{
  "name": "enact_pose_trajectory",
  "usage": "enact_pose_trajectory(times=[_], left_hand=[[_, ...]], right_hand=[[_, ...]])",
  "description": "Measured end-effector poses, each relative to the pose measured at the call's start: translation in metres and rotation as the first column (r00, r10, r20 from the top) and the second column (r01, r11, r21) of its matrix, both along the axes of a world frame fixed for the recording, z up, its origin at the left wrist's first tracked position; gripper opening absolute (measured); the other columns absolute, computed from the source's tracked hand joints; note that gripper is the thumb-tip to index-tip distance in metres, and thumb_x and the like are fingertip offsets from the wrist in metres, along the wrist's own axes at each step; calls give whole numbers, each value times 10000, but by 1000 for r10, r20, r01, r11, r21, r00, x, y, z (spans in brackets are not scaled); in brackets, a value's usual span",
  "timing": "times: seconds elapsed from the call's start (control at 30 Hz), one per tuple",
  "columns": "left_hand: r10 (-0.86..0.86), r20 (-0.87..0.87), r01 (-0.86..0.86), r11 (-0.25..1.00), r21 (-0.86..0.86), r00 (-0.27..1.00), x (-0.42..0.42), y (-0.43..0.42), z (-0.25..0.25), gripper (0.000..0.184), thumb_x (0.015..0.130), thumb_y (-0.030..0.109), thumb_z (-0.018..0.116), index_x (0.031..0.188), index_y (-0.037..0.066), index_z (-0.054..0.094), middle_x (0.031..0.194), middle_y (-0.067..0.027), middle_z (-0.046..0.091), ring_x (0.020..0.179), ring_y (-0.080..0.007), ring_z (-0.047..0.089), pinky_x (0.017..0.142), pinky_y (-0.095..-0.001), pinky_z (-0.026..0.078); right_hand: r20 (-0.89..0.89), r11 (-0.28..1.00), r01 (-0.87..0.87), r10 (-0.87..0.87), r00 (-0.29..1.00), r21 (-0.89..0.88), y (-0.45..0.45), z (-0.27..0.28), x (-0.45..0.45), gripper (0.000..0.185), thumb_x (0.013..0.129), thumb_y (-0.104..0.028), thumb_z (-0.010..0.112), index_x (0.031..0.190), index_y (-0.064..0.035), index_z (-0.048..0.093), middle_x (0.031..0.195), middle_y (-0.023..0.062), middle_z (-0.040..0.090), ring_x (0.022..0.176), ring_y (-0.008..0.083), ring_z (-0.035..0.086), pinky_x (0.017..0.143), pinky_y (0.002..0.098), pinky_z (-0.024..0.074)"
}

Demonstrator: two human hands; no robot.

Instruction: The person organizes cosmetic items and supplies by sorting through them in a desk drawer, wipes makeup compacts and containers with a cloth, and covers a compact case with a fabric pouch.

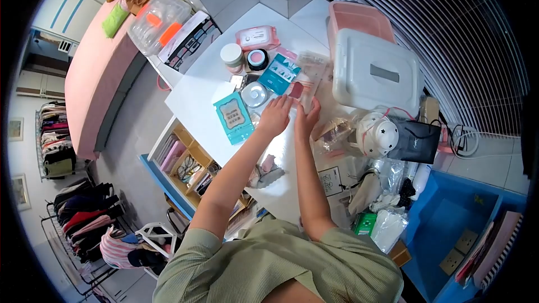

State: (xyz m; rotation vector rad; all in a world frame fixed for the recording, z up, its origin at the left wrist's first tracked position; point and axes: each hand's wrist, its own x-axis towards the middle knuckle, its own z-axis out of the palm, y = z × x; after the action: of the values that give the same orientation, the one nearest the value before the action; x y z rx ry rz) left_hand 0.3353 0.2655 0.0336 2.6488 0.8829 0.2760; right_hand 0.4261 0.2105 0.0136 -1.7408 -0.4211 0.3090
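Observation:
My left hand (275, 116) and my right hand (306, 119) are side by side over the white table. Between them is a clear plastic packet (296, 90) with a dark pink patch. The fingers of both hands are closed at its near edge; the fingertips are partly hidden. A teal packet (279, 74) lies just beyond the left hand. To that hand's left are a round clear-lidded container (254, 94) and a turquoise pouch (233, 118) with a grey label. More clear plastic sleeves (315, 67) lie past the right hand.
Farther back stand a white-lidded jar (231, 56), a dark jar with a pink top (257, 59) and a pink wipes pack (257, 37). At right are a white lidded bin (377, 70), a star-patterned white object (378, 134) and a black paper bag (415, 141). An open drawer (188, 163) juts out at left.

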Motion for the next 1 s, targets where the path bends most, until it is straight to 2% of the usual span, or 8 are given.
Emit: enact_pose_trajectory(times=[0.13,0.27,0.37,0.53,0.63,0.67,0.77,1.0], left_hand=[[21,5,-21,999,-45,1000,5,-1,13,646,749,131,531,1348,136,289,1245,-187,454,1133,-333,454,952,-396,379],[18,-120,-18,1000,1,993,10,-1,21,678,774,171,528,1383,190,232,1223,-184,466,1099,-335,473,918,-400,399],[61,-59,-52,988,148,996,12,-4,17,596,774,183,506,1341,153,326,1212,-204,474,1078,-362,481,926,-386,391],[90,19,-92,991,99,996,19,-2,12,544,768,164,507,1292,104,378,1227,-163,481,1067,-320,499,902,-376,408],[120,15,-121,992,37,993,19,5,13,516,781,169,515,1277,89,398,1209,-125,507,1078,-304,501,893,-372,420],[130,11,-130,991,12,991,19,7,14,511,787,176,520,1276,87,401,1200,-113,518,1084,-300,500,890,-371,424],[117,27,-120,972,200,993,15,10,18,468,794,155,501,1253,93,435,1158,-112,551,1105,-302,494,885,-373,428],[204,171,-220,972,79,964,-11,-11,59,436,780,49,478,1209,125,477,1074,-123,589,1016,-306,544,806,-397,462]], right_hand=[[144,997,-74,77,987,-24,-4,0,-6,521,754,-129,590,1211,30,398,1225,223,432,1147,364,405,991,423,298],[30,992,-118,116,993,47,-5,2,-17,545,757,-125,540,1253,25,370,1285,211,397,1186,342,393,1015,392,288],[10,990,-133,132,991,57,-5,6,-19,523,756,-116,525,1241,24,392,1277,208,411,1192,334,397,1013,394,292],[36,972,-233,232,972,18,-7,22,-13,463,771,-121,539,1194,40,443,1241,224,451,1188,339,407,1015,405,300],[-330,934,-94,214,919,345,-2,35,-19,391,804,-118,529,1165,24,481,1212,209,487,1145,280,461,955,377,378],[-333,922,-96,231,914,376,-1,36,-19,380,816,-112,525,1170,18,479,1216,207,484,1136,266,468,939,369,391],[-335,890,-107,275,901,443,1,36,-19,378,837,-88,508,1200,3,455,1217,191,483,1104,235,489,910,342,413],[-331,859,-92,291,898,504,4,36,-23,456,827,-48,499,1267,-44,381,1196,143,491,1028,204,516,870,307,429]])
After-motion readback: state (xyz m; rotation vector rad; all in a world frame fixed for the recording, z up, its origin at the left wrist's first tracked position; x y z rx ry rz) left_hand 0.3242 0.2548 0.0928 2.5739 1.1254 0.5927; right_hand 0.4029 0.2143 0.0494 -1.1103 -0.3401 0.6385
